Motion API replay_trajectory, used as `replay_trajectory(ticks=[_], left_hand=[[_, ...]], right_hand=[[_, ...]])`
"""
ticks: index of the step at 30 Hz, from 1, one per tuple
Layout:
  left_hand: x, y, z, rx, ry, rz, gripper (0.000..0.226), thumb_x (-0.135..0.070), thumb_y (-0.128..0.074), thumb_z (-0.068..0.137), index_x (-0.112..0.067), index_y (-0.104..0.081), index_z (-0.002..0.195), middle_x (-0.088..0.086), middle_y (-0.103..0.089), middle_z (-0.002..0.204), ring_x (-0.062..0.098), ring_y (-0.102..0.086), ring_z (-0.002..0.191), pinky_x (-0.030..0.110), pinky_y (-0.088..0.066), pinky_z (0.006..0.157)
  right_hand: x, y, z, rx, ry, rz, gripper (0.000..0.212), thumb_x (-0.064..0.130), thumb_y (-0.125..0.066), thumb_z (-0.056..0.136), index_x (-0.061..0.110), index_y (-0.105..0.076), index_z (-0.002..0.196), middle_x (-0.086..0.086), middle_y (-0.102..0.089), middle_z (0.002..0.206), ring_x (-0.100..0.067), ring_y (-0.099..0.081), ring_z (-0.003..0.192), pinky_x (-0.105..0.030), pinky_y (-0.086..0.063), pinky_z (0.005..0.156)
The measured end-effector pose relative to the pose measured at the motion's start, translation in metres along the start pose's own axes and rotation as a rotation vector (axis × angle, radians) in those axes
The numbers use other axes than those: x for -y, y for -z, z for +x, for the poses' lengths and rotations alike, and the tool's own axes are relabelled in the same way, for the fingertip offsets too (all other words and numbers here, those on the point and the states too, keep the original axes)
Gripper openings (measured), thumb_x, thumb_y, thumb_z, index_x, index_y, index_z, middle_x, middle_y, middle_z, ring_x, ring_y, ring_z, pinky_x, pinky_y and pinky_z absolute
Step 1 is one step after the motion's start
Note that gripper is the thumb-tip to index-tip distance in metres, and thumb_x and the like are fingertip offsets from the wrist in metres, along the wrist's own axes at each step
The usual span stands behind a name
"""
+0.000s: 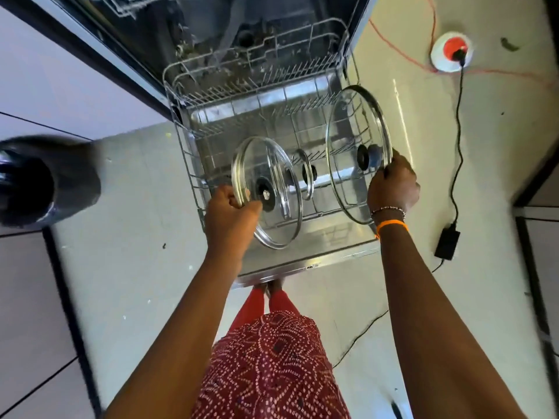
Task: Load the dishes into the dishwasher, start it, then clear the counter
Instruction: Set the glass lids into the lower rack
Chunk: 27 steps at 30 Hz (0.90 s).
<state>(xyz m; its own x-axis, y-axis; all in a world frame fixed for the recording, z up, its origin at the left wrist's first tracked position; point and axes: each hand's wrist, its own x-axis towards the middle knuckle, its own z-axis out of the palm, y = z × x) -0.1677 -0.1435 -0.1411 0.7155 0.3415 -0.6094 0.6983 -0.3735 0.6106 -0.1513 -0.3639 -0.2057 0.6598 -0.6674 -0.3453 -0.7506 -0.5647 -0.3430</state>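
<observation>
The dishwasher (193, 31) stands open, its door (305, 261) lowered flat over the pale floor (127, 267). The wire rack (187, 164) is drawn out over the door.

Three glass lids are at the rack. The largest lid (348, 122) is at the right side, upright on edge and slightly tilted, its lower rim down among the wires. The right hand (393, 186) grips its right rim, fingers curled over the edge and clamped on it. Beaded and orange bands sit on that wrist.

The medium lid (278, 213) is at the near left of the rack, tilted, its dark knob facing the camera. The left hand (231, 211) pinches its left rim, fingers curled closed around the metal edge. Whether this lid touches the rack cannot be told.

The small lid (306, 173) stands on edge in the rack between the other two, untouched.

Off to the right on the floor lie a black cable and adapter (447, 241) and a round white and red socket (451, 51). A blurred dark pot (48, 179) shows at the left edge.
</observation>
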Motion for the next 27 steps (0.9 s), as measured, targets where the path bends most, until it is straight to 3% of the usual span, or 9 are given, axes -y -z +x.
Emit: replay_trajectory(ticks=[5,11,19,23,27], left_hand=[[0.002,-0.004,0.007,0.0,0.058,-0.079,0.017,-0.009,-0.062,0.081,-0.014,-0.059,0.097,0.004,-0.06,0.08,0.019,-0.058,0.069,0.031,-0.051,0.062],[0.004,-0.016,0.007,0.013,0.094,-0.08,0.016,-0.008,-0.063,0.077,-0.01,-0.058,0.092,0.018,-0.061,0.085,0.028,-0.057,0.072,0.039,-0.05,0.067],[0.002,-0.038,0.009,0.072,0.111,-0.102,0.015,-0.007,-0.064,0.079,-0.019,-0.055,0.079,0.011,-0.058,0.078,0.023,-0.054,0.07,0.035,-0.047,0.065],[0.001,-0.047,0.015,0.074,0.075,-0.057,0.01,-0.01,-0.064,0.08,-0.016,-0.058,0.084,0.022,-0.064,0.089,0.028,-0.058,0.075,0.049,-0.054,0.074],[0.003,-0.049,0.027,0.054,0.028,-0.063,0.02,-0.007,-0.064,0.079,-0.026,-0.06,0.077,0.011,-0.063,0.077,0.028,-0.06,0.073,0.05,-0.054,0.076]], right_hand=[[-0.005,-0.019,0.0,-0.003,-0.048,-0.039,0.039,0.009,-0.043,0.092,0.014,-0.048,0.13,-0.01,-0.053,0.132,-0.039,-0.053,0.112,-0.039,-0.042,0.089],[-0.014,-0.03,0.004,0.009,0.039,-0.043,0.04,0.01,-0.043,0.093,0.014,-0.046,0.133,-0.01,-0.054,0.132,-0.037,-0.055,0.112,-0.038,-0.043,0.089],[-0.011,-0.053,0.023,0.041,0.091,-0.02,0.036,0.008,-0.044,0.092,0.01,-0.048,0.128,-0.013,-0.058,0.125,-0.035,-0.056,0.11,-0.038,-0.045,0.085],[-0.008,-0.076,0.023,0.063,0.152,0.009,0.046,0.002,-0.046,0.089,0.012,-0.045,0.133,-0.01,-0.051,0.135,-0.03,-0.051,0.12,-0.037,-0.045,0.09],[-0.016,-0.1,0.021,0.016,0.154,0.137,0.058,-0.004,-0.046,0.086,0.014,-0.039,0.14,-0.013,-0.045,0.14,-0.031,-0.046,0.127,-0.04,-0.043,0.097]])
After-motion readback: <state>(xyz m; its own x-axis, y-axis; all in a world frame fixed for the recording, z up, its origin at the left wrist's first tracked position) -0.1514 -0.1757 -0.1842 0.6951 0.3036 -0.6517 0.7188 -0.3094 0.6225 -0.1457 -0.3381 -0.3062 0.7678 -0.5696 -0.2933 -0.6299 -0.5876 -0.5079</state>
